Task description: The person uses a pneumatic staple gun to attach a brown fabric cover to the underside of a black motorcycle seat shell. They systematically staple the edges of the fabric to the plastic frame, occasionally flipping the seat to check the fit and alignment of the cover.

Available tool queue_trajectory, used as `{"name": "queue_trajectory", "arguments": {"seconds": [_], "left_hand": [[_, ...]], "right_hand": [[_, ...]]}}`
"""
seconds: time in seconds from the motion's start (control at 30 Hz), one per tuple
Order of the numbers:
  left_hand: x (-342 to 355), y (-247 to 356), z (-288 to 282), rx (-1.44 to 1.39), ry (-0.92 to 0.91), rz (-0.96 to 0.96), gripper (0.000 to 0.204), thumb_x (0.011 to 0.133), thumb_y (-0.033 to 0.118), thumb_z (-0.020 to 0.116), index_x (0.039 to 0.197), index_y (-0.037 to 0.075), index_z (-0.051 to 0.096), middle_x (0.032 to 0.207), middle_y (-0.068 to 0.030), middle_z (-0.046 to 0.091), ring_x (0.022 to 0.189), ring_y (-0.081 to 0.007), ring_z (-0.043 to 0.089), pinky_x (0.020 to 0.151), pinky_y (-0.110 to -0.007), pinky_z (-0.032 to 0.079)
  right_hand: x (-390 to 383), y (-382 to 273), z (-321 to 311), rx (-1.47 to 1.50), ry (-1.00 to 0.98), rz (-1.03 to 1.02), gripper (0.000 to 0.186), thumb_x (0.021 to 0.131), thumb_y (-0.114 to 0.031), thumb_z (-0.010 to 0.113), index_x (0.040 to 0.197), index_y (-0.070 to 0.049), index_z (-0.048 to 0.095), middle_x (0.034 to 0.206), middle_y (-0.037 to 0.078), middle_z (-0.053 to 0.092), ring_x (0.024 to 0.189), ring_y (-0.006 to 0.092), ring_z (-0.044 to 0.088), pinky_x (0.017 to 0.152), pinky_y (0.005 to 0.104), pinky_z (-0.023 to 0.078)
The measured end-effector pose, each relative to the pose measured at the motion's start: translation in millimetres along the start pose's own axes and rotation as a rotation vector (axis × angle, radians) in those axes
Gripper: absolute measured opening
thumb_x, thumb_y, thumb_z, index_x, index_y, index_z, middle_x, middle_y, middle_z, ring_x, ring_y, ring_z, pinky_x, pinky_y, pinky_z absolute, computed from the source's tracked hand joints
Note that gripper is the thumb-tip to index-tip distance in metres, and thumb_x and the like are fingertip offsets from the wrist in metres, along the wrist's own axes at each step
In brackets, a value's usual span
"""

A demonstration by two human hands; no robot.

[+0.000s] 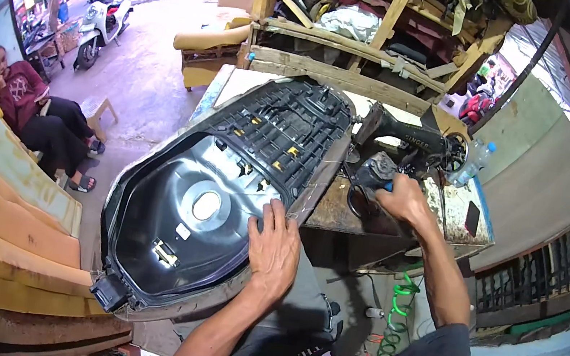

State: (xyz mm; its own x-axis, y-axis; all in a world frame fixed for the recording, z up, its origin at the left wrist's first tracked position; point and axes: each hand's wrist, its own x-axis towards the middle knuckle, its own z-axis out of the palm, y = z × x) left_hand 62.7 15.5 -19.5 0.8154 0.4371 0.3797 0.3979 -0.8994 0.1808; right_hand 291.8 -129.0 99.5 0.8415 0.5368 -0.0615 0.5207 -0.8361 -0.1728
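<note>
Left fingers (pixel 279 215) splayed on seat (pixel 228 170); right fingers (pixel 391 202) curled, grip unclear.

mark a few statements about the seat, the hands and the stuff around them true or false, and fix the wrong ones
1. The left hand touches the upturned black seat. True.
2. The right hand lies on the seat too. False: it is over the workbench, near the sewing machine.
3. The coiled hose below the workbench is green. True.
4. The seated person is on the right of the picture. False: that person sits on the left.
5. A clear bottle is to the right of the sewing machine. True.
</note>
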Motion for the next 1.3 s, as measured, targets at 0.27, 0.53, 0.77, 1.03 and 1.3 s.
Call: {"name": "queue_trajectory", "arguments": {"seconds": [0.27,0.53,0.77,1.03,1.3], "left_hand": [[36,10,49,0.326,0.037,0.086,0.045,0.096,0.021,0.056,0.140,0.010,0.058,0.153,-0.0217,0.050,0.136,-0.0376,0.049,0.099,-0.060,0.039],[90,-5,-90,0.205,-0.246,0.094,0.063,0.082,0.024,0.074,0.144,0.020,0.061,0.137,-0.0084,0.065,0.121,-0.0277,0.058,0.094,-0.060,0.039],[111,-49,-265,-0.824,-0.254,-0.145,0.074,0.083,0.020,0.085,0.148,0.000,0.056,0.132,-0.0133,0.070,0.114,-0.0264,0.069,0.099,-0.037,0.052],[-20,-145,-232,-1.499,0.483,-0.199,0.063,0.096,0.025,0.066,0.148,-0.005,0.049,0.125,-0.0091,0.068,0.111,-0.0204,0.064,0.100,-0.034,0.050],[-179,-53,-2,-2.034,0.018,-1.081,0.048,0.093,0.022,0.068,0.136,0.005,0.056,0.135,-0.0139,0.061,0.122,-0.0287,0.061,0.099,-0.050,0.052]], "right_hand": [[66,134,122,-0.072,0.276,-0.018,0.062,0.091,-0.026,0.069,0.140,0.010,0.052,0.117,0.036,0.065,0.109,0.0528,0.064,0.096,0.0589,0.053],[4,92,127,0.185,0.700,-0.057,0.045,0.094,-0.015,0.067,0.135,0.003,0.060,0.122,0.024,0.057,0.118,0.0444,0.052,0.099,0.0553,0.043],[-89,-38,201,1.713,-0.301,-0.243,0.059,0.104,-0.039,0.067,0.146,0.000,0.056,0.123,0.008,0.066,0.112,0.0154,0.062,0.091,0.0344,0.054],[-71,-66,183,1.901,-0.280,-0.272,0.083,0.105,-0.062,0.051,0.157,0.002,0.039,0.153,0.014,0.050,0.140,0.0255,0.047,0.120,0.0400,0.035],[-35,1,32,0.814,0.207,-0.361,0.065,0.092,-0.061,0.068,0.106,0.003,0.073,0.099,0.016,0.070,0.093,0.0296,0.067,0.083,0.0392,0.050]]}}
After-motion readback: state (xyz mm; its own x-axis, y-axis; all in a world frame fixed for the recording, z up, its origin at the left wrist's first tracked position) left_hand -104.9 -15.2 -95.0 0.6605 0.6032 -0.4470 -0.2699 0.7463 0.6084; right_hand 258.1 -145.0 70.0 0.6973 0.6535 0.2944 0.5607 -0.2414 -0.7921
